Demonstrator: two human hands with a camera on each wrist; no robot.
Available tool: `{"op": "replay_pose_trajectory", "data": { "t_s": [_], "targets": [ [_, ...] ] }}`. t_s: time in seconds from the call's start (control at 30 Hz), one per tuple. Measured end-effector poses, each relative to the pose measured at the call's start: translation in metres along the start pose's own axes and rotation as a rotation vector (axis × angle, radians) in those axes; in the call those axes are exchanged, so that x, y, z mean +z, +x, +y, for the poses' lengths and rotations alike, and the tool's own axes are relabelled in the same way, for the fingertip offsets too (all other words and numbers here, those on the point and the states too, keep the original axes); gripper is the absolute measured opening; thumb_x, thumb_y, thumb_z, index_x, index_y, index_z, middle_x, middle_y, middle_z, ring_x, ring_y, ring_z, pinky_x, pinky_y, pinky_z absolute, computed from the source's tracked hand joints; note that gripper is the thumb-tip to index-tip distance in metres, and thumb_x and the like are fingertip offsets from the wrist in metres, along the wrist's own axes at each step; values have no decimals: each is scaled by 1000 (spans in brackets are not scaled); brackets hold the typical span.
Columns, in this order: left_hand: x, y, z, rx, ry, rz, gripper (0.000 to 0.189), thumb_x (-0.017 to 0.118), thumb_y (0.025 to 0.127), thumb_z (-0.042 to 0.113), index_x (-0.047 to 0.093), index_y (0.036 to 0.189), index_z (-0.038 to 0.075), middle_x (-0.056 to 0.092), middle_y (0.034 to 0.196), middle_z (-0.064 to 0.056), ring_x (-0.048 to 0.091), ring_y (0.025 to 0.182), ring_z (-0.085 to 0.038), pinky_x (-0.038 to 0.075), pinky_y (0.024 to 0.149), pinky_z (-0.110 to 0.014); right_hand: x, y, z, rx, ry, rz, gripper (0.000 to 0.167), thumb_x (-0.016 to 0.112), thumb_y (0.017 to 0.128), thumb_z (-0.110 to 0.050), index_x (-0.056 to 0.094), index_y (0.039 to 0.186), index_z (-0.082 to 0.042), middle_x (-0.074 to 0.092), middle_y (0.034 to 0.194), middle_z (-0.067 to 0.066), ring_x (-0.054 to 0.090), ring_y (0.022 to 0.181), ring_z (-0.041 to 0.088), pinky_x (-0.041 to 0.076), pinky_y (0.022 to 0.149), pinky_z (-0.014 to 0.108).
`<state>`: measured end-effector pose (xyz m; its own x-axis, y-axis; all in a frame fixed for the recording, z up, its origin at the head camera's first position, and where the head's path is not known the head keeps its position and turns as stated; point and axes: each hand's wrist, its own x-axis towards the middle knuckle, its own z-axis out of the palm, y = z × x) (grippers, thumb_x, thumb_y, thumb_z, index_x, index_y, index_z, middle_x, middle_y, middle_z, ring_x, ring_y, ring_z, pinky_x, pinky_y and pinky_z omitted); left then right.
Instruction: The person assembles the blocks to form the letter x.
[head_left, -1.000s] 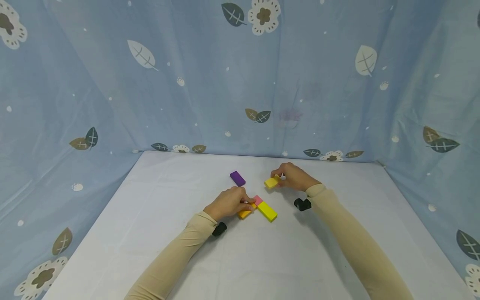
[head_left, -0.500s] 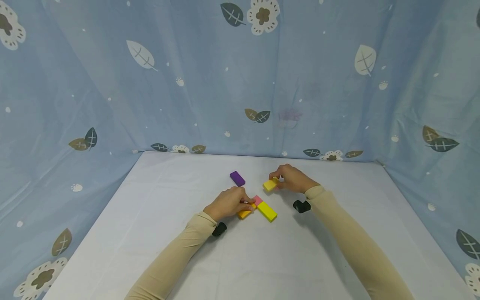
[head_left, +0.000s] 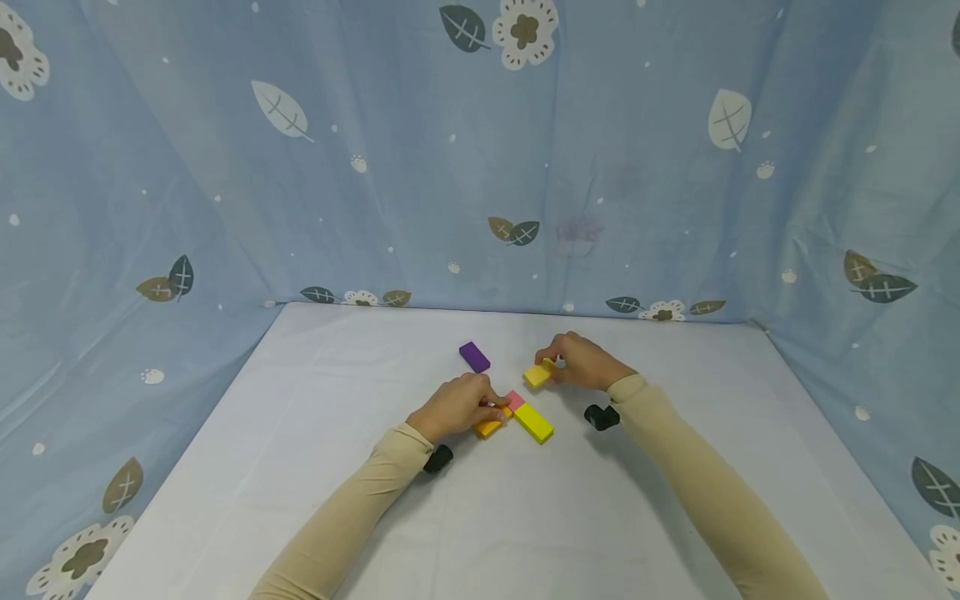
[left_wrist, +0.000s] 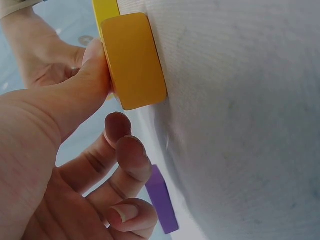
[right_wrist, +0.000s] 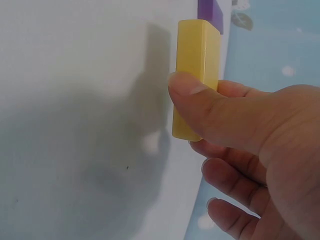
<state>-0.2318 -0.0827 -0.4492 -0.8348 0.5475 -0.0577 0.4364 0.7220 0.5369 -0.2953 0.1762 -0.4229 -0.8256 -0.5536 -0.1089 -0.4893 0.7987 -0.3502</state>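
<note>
My left hand [head_left: 453,408] pinches an orange block [head_left: 489,428] lying on the white cloth. In the left wrist view the thumb presses the near side of the orange block [left_wrist: 134,62], and the far side of the grip is hidden. Against its far end lie a pink block [head_left: 515,401] and a bright yellow block [head_left: 535,423], in one slanting line. My right hand [head_left: 585,361] grips a paler yellow block [head_left: 537,375] between thumb and fingers, to the back right of the pink one. The right wrist view has that block [right_wrist: 189,55] apart from the cloth, its shadow beside it.
A purple block [head_left: 475,357] lies by itself behind the left hand. The white cloth [head_left: 480,525] covers the table, and a blue patterned curtain [head_left: 420,167] stands at its back and sides. Dark wrist devices [head_left: 602,417] hang under both forearms.
My right hand has moved slightly left and towards the front with the paler yellow block, closer to the pink one. The left hand stays in place on the orange block.
</note>
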Motion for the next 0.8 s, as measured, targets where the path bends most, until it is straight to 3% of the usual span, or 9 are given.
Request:
{"op": "replay_pose_trajectory", "data": {
  "t_s": [0.8],
  "targets": [
    [0,1,-1,0,-8,1,31,77,93,29,77,120,14,78,106,-2,42,66,-8,33,56,-20,8,1,-9,-4,-9,-26,34,85,87,-17,78,120,-19,72,114,5,59,104,24,54,99,41]
  ]
}}
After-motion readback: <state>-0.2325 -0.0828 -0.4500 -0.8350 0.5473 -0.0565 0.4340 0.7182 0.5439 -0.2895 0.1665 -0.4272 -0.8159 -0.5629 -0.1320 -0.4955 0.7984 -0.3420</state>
